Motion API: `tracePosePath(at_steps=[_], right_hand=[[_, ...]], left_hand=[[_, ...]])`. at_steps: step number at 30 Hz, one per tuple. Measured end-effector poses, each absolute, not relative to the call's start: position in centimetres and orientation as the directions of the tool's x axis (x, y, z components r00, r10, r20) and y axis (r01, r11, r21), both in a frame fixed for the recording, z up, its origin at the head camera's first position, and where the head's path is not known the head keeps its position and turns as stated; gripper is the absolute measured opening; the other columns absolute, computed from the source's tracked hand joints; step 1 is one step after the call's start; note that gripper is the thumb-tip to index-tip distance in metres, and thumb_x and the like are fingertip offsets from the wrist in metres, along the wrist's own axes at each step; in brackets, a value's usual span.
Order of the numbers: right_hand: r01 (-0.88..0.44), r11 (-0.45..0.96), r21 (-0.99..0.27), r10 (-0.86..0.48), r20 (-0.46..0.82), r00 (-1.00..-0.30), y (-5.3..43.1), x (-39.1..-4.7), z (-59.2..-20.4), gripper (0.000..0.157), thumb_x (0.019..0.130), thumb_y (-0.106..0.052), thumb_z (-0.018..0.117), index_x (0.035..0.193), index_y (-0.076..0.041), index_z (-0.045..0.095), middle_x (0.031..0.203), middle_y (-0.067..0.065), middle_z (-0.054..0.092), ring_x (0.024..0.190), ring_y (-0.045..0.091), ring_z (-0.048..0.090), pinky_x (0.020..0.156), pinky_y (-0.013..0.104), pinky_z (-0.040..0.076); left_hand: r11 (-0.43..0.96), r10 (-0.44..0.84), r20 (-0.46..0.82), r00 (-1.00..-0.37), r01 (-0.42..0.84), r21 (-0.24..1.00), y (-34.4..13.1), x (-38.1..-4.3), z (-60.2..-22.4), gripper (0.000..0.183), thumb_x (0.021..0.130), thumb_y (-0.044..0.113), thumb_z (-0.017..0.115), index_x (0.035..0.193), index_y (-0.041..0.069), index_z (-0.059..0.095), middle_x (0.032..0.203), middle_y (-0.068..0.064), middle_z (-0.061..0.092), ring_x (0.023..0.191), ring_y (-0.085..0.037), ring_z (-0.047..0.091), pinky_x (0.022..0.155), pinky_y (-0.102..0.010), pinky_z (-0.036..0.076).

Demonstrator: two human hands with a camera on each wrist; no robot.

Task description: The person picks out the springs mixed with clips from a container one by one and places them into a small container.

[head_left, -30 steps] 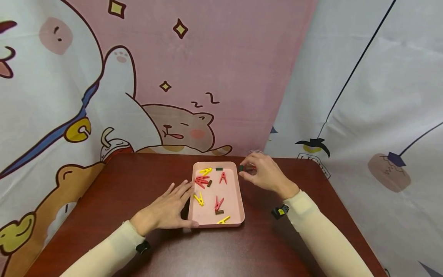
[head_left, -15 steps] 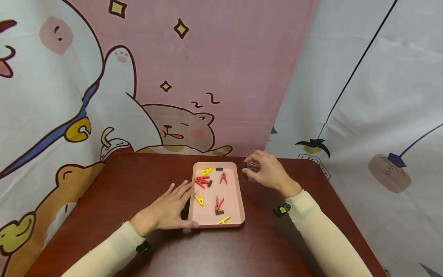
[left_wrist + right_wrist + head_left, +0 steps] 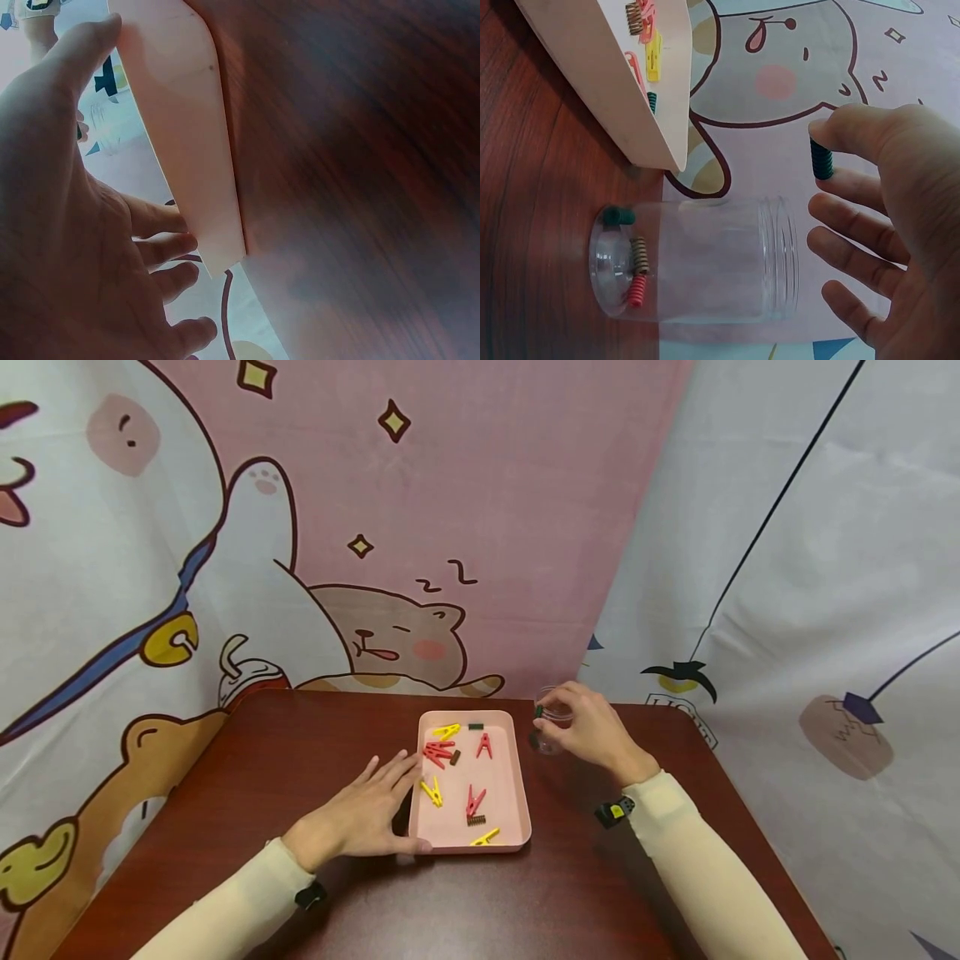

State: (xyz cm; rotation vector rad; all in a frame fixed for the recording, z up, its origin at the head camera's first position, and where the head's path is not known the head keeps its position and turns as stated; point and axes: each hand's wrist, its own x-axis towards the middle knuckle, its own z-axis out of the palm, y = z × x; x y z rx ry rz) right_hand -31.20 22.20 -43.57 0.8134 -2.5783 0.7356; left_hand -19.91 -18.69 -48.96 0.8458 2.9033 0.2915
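Note:
My right hand (image 3: pixel 588 727) pinches a small green coil spring (image 3: pixel 822 157) between thumb and index finger, its other fingers spread. The spring is level with the open mouth of a clear jar (image 3: pixel 712 259), just outside it in the right wrist view. Inside the jar, at the bottom, lie a dark green spring (image 3: pixel 619 216), a brown spring (image 3: pixel 640 256) and a red spring (image 3: pixel 637 291). My left hand (image 3: pixel 363 814) rests with extended fingers against the left side of the pink tray (image 3: pixel 502 789), thumb at its near-left corner.
In the tray lie red clothespins (image 3: pixel 483 745), yellow clothespins (image 3: pixel 432 792), brown springs (image 3: pixel 476 820) and another green spring (image 3: pixel 476 727). The brown table (image 3: pixel 420 910) ends at a printed cloth backdrop (image 3: pixel 525 527). The jar stands right of the tray, near the far edge.
My right hand has carried the green spring from beside the tray's right edge rightward and slightly away, to the jar. The left hand and the tray have stayed put.

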Motion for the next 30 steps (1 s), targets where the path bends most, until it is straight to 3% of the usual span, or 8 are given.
tracePosePath(at_steps=[7,15,30], right_hand=[[-0.571,0.728,-0.381,-0.399,0.442,-0.803,22.9,-31.5,-43.7,0.029,0.101,-0.028,0.092,0.124,-0.011,0.086,0.125,0.009,0.08,0.111,0.036,0.079,0.092,0.051,0.068],[-0.537,0.761,-0.363,-0.355,0.46,-0.814,23.7,-31.9,-44.2,0.031,0.102,-0.027,0.092,0.127,-0.009,0.085,0.129,0.012,0.081,0.11,0.036,0.076,0.088,0.051,0.063],[-0.461,0.778,-0.428,-0.258,0.45,-0.855,24.9,-32.5,-45.0,0.038,0.103,-0.03,0.091,0.132,-0.006,0.084,0.139,0.016,0.08,0.132,0.042,0.074,0.11,0.064,0.062]], left_hand=[[0.827,0.541,-0.048,-0.84,0.52,0.214,-18.7,-19.9,-49.0,0.133,0.092,0.093,0.072,0.18,0.001,0.038,0.193,-0.018,0.031,0.182,-0.045,0.025,0.144,-0.075,0.022],[0.828,0.537,-0.057,-0.842,0.513,0.226,-18.7,-19.9,-48.9,0.133,0.092,0.092,0.073,0.181,0.0,0.037,0.193,-0.019,0.03,0.182,-0.044,0.024,0.145,-0.075,0.021],[0.83,0.532,-0.066,-0.844,0.505,0.238,-18.8,-19.8,-48.8,0.133,0.092,0.092,0.073,0.181,0.001,0.036,0.194,-0.018,0.028,0.183,-0.042,0.024,0.146,-0.074,0.02]])
